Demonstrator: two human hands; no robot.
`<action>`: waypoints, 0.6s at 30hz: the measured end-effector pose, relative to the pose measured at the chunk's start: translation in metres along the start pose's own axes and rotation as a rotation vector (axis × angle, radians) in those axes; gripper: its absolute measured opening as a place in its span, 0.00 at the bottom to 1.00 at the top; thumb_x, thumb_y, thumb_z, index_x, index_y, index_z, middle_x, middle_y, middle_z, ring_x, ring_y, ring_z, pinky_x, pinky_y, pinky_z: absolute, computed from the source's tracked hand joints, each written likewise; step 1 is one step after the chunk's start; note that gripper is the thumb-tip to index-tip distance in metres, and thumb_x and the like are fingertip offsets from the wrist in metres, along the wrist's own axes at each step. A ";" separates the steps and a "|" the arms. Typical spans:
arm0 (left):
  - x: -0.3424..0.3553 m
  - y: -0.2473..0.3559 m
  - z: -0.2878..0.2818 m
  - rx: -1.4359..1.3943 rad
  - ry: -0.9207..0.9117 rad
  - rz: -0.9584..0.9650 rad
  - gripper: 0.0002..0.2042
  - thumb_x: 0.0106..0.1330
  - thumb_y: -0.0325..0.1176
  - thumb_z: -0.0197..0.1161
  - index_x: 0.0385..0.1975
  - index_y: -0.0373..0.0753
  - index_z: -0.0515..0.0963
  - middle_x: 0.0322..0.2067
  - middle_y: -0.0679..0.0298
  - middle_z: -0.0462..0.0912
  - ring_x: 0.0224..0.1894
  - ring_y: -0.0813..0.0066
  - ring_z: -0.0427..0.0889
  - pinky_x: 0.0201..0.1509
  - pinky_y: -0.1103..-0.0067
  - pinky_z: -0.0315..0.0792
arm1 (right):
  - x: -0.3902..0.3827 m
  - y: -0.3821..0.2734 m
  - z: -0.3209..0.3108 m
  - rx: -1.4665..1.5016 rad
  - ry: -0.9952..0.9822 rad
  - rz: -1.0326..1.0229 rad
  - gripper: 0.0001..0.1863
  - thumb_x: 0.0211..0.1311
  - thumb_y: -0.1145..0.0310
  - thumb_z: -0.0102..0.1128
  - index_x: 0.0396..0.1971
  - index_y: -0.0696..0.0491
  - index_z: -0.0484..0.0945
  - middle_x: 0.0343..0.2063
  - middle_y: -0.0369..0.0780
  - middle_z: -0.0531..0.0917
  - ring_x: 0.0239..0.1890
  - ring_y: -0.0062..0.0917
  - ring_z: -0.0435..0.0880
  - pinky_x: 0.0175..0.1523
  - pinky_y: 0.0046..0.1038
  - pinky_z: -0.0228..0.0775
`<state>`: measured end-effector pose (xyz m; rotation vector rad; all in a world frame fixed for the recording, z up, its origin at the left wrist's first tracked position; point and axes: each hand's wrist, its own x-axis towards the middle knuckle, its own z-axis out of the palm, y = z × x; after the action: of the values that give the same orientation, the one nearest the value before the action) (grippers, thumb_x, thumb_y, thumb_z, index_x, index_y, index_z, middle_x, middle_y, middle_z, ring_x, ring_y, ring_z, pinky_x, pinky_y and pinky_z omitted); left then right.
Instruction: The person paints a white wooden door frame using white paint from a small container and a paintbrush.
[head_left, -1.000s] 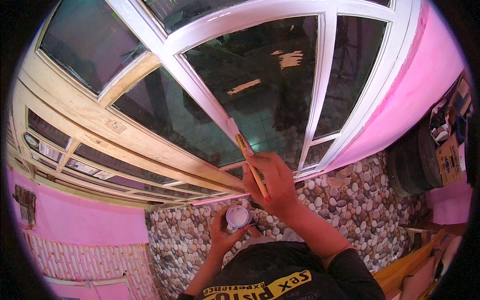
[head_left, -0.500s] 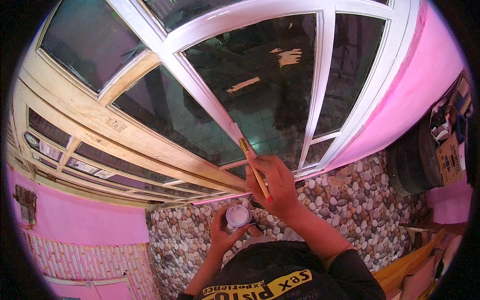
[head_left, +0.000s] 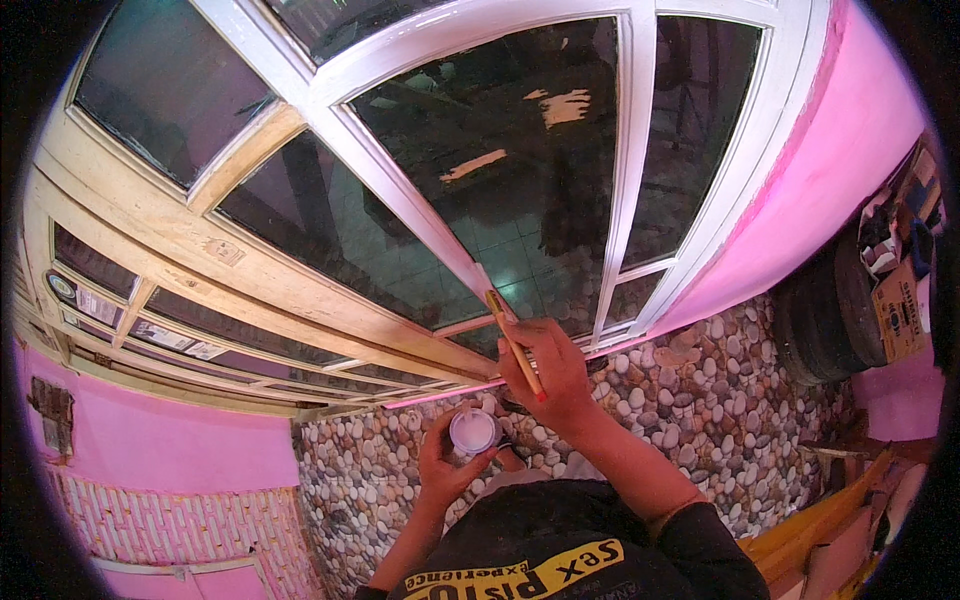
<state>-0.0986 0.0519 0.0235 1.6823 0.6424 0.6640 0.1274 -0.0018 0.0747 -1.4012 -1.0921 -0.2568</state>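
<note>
My right hand [head_left: 548,375] is closed around the wooden handle of a paintbrush [head_left: 527,362]. The brush's bristles touch the lower part of a slanting white window bar [head_left: 425,222], between two dark glass panes. Wrapped around a small round cup of white paint [head_left: 474,431], my left hand [head_left: 446,462] stays low and to the left of the right hand. The cup's mouth faces up, and pale paint shows inside it. Part of the window frame [head_left: 630,150] is white, while the wood on the left [head_left: 235,258] is bare and yellowish.
A pink wall [head_left: 770,240] borders the frame on the right. Beyond it stand dark stacked tyres [head_left: 825,315] and a cardboard box [head_left: 900,312]. Pebble-patterned flooring [head_left: 690,400] spreads below me. Wooden boards [head_left: 815,520] lie at the lower right.
The brush and my right hand have moved slightly down along the white bar. My left hand still holds the paint cup in nearly the same place. The view has shifted a little.
</note>
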 end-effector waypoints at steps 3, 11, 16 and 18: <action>0.002 0.004 0.002 -0.011 -0.001 0.011 0.39 0.49 0.26 0.81 0.63 0.34 0.67 0.56 0.55 0.76 0.59 0.63 0.77 0.66 0.66 0.71 | -0.001 0.006 0.006 0.009 0.043 -0.084 0.14 0.57 0.81 0.68 0.43 0.59 0.76 0.35 0.48 0.81 0.33 0.41 0.84 0.35 0.35 0.76; -0.001 -0.003 0.001 -0.023 0.026 0.029 0.38 0.50 0.27 0.81 0.62 0.34 0.67 0.55 0.54 0.77 0.58 0.63 0.78 0.65 0.66 0.72 | -0.021 0.006 -0.008 -0.002 -0.063 0.153 0.12 0.59 0.80 0.67 0.42 0.60 0.76 0.35 0.48 0.81 0.33 0.37 0.85 0.35 0.31 0.76; 0.002 0.003 -0.002 0.212 0.004 0.078 0.37 0.52 0.25 0.79 0.62 0.33 0.68 0.58 0.53 0.77 0.60 0.64 0.78 0.66 0.69 0.72 | -0.007 -0.015 -0.038 0.107 -0.013 0.258 0.10 0.62 0.76 0.66 0.42 0.58 0.78 0.36 0.47 0.82 0.33 0.33 0.85 0.37 0.30 0.77; 0.005 0.001 0.002 0.131 0.026 0.056 0.37 0.52 0.26 0.80 0.62 0.33 0.68 0.57 0.53 0.77 0.60 0.64 0.78 0.65 0.69 0.72 | -0.006 -0.024 -0.051 0.183 -0.030 0.337 0.09 0.64 0.75 0.66 0.42 0.59 0.78 0.37 0.45 0.83 0.32 0.28 0.85 0.37 0.26 0.77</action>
<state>-0.0933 0.0541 0.0248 1.8209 0.6711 0.6972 0.1300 -0.0541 0.0958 -1.4006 -0.8624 0.1054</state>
